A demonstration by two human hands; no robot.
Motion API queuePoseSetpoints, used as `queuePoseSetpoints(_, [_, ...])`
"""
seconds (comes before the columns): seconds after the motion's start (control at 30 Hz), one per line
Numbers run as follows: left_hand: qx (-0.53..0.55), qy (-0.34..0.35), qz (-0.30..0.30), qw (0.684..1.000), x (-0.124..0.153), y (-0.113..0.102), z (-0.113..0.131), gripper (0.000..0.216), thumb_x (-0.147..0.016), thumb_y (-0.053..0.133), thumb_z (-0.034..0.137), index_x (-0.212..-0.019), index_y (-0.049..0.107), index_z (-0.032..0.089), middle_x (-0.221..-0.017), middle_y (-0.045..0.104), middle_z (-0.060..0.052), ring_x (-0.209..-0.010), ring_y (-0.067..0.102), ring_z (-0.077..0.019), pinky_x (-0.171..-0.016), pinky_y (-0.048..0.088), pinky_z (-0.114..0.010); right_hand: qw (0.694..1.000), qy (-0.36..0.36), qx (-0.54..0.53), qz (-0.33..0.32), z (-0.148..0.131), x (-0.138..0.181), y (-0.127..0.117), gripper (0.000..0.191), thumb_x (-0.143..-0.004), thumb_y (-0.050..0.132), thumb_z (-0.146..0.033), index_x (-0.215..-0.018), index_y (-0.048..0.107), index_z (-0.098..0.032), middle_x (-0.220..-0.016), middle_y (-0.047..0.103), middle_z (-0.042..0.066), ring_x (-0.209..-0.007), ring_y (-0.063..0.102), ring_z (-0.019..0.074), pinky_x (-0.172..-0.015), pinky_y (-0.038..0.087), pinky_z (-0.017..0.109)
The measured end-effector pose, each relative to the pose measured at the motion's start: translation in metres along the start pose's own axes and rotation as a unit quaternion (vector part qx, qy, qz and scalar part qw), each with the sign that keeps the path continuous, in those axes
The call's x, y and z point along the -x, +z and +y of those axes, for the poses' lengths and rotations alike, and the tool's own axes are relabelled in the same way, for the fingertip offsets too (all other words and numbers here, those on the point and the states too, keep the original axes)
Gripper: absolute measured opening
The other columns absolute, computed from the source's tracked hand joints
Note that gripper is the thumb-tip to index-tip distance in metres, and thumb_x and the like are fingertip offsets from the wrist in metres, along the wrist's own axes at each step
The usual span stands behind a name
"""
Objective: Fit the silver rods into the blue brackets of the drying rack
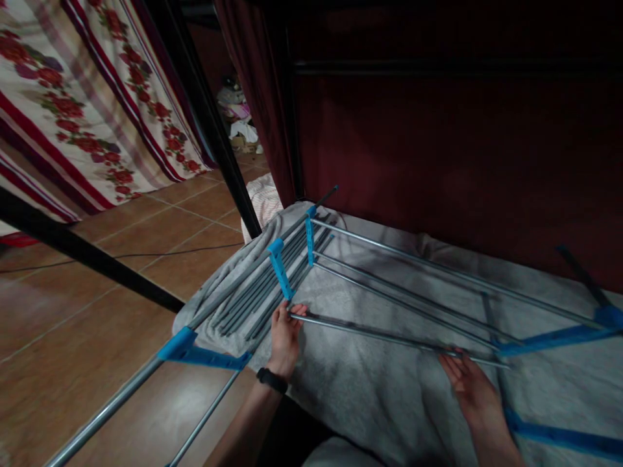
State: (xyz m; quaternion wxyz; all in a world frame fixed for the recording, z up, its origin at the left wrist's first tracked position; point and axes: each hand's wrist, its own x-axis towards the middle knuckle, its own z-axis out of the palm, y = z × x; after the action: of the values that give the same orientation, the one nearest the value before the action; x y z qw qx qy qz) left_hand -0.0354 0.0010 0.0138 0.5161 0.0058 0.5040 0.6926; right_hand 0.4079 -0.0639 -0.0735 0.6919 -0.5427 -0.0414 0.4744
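A rack frame of grey metal tubes joined by blue plastic brackets (280,267) lies over a grey blanket (370,383). My left hand (286,331), with a dark band at the wrist, is closed around the left end of a metal tube (365,329), just below one bracket. Farther right along the same tube, my right hand (467,383) grips it from below with its fingers. Behind it, several more tubes (413,256) run across between the left brackets and a long blue bracket (549,338). Whether the held tube's left end sits in the bracket is hidden by my fingers.
Several loose grey tubes (257,295) lie side by side at the blanket's left. Black bed posts (214,123) stand at the left, and a dark red curtain (438,155) hangs behind. A thin cable (146,255) crosses the tiled floor (121,292).
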Motion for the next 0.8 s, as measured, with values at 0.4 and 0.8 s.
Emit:
queuePoseSetpoints(0.4, [0.03,-0.068,-0.03,0.997,0.006,0.011,-0.008,0.013,-0.112,0.066,0.021,-0.1,0.07,0.018,-0.103,0.084,-0.011,-0.093,0.085,-0.0198,-0.1,0.068,-0.033,1.0,-0.008,-0.005,0.02,0.003,0.002,-0.003,0.024,-0.077,0.095,-0.031,-0.092,0.078,-0.026,-0.094,0.082,-0.001,-0.087,0.083,0.0171,-0.098,0.075,0.033])
queuePoseSetpoints(0.8, [-0.017,-0.113,-0.095,0.989,0.031,0.025,-0.038,0.012,-0.101,0.082,0.013,-0.093,0.075,0.017,-0.098,0.086,-0.01,-0.091,0.087,-0.0208,-0.091,0.07,-0.032,0.999,-0.011,-0.048,-0.01,0.009,0.022,0.031,0.036,-0.067,0.104,-0.031,-0.087,0.075,-0.027,-0.089,0.085,0.0,-0.082,0.084,0.0208,-0.079,0.076,0.032])
